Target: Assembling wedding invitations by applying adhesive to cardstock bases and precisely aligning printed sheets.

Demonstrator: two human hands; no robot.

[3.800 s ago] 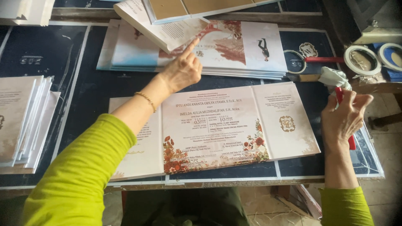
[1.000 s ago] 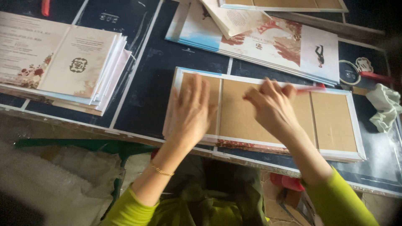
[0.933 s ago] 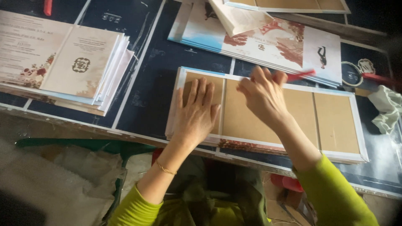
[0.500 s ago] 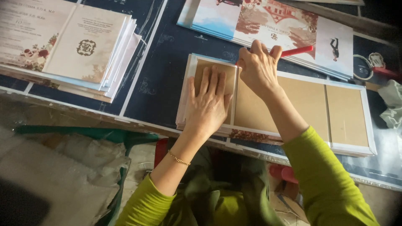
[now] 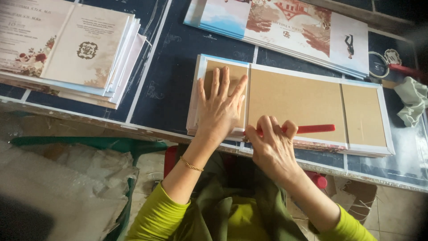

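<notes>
The left hand [image 5: 220, 105] lies flat and open on the brown board cover [image 5: 294, 100] at the table edge [image 5: 89, 119], while the right hand [image 5: 272, 145] grasps a red tool [image 5: 312, 129] on it.

Small print-finishing or bookbinding workshop. Evidence: dark worktable [image 5: 178, 67] with ruled guide lines; stacks of printed cards [image 5: 67, 49] and illustrated sheets [image 5: 285, 27]; brown board panels mounted on white-edged cover sheets [image 5: 294, 100]; tape roll [image 5: 379, 64]; rag [image 5: 412, 105].
</notes>
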